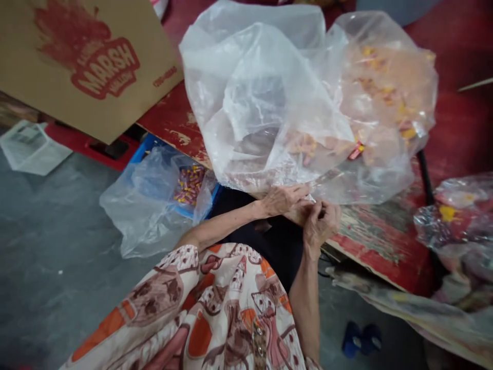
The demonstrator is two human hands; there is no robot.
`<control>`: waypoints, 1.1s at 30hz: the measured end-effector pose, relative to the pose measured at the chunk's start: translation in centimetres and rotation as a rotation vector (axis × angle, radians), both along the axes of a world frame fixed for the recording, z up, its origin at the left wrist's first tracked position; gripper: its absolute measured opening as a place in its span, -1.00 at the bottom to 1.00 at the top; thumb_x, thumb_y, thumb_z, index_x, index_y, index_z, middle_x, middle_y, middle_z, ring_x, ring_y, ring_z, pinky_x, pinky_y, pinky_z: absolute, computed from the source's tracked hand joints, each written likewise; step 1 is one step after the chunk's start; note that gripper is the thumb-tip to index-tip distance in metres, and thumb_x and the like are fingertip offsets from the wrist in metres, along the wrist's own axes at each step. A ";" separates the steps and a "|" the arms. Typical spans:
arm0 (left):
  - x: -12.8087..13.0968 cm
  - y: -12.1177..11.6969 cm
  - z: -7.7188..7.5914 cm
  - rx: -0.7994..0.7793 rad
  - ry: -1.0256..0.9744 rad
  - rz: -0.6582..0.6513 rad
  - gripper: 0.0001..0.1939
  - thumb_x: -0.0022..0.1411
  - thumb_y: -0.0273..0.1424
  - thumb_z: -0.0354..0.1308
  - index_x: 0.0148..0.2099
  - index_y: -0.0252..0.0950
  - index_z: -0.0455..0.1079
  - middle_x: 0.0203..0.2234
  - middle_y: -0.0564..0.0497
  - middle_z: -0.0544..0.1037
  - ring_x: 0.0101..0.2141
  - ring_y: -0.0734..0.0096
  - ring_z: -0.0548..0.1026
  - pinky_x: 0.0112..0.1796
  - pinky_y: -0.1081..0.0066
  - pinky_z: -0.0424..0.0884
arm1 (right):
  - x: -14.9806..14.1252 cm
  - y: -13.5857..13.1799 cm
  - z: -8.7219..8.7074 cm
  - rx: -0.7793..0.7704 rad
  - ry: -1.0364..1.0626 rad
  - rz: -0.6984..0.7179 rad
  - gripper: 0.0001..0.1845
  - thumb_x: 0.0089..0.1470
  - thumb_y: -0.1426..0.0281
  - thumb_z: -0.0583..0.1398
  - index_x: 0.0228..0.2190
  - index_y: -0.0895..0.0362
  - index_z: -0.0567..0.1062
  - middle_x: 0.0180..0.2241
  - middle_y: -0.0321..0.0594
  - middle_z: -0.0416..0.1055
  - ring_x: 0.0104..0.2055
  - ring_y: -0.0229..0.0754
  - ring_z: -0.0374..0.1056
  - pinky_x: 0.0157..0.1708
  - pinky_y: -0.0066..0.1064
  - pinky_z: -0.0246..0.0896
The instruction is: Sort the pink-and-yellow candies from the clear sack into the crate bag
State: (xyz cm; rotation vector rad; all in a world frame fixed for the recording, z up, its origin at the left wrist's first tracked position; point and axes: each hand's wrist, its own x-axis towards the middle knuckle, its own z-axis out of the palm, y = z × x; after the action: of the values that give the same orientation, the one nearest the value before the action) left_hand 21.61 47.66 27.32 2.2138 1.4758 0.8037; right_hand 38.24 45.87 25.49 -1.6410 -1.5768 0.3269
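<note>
My left hand (283, 199) and my right hand (322, 221) meet at the near edge of the table, fingers pinched close together. A small shiny clear scrap (311, 198) shows between the fingertips; I cannot tell whether it is part of the bag or separate. Right beyond my hands lies a large clear plastic bag (254, 77), bunched up on the table. Beside it, orange contents with yellow and red wrapped pieces show through a second clear bag (389, 97). One red-and-yellow wrapped piece (357, 150) stands out near the bags' front.
A marshmallow carton (150, 46) stands on the left of the worn red table (169, 121). Below it, a blue crate (215, 198) lined with plastic holds small wrapped sweets (189, 185). More plastic packs (458, 210) lie right. A white basket (31, 146) and blue slippers (361, 339) are lower down.
</note>
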 end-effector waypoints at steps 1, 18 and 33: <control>-0.1 -0.2 0.0 -0.019 -0.055 0.010 -0.70 0.62 -0.15 0.15 0.06 -0.27 0.56 -0.15 -0.16 0.68 -0.17 0.19 0.68 -0.27 0.34 0.48 | 0.0 0.0 0.1 0.002 -0.018 -0.009 -0.51 0.45 0.00 0.00 -0.35 0.02 0.47 -0.31 -0.03 0.45 -0.20 0.07 0.36 -0.14 -0.09 0.31; -22.2 -19.0 -4.6 0.138 -0.293 1.351 -0.39 0.66 0.06 -0.16 -0.15 -0.20 0.57 -0.27 -0.11 0.69 -0.21 0.19 0.65 0.04 0.17 0.55 | -0.3 0.1 1.5 0.017 -0.201 -0.072 -0.78 0.22 0.18 0.10 -0.44 -0.04 0.28 -0.34 -0.03 0.40 -0.20 0.16 0.37 -0.13 0.03 0.34; -23.7 -19.5 -5.9 0.152 -0.212 1.284 -0.44 0.67 0.00 -0.10 -0.33 -0.19 0.39 -0.44 -0.05 0.51 -0.26 0.18 0.55 0.01 0.09 0.50 | -1.1 -0.3 2.7 0.001 -0.249 -0.104 -0.82 0.18 0.24 0.13 -0.47 -0.05 0.31 -0.36 0.00 0.38 -0.23 0.20 0.38 -0.22 0.10 0.31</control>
State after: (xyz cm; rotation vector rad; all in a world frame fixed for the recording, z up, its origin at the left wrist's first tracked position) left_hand -2.05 28.13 21.39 0.9428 2.7050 1.4335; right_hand 37.11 45.56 28.16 -1.8108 -1.6629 0.0689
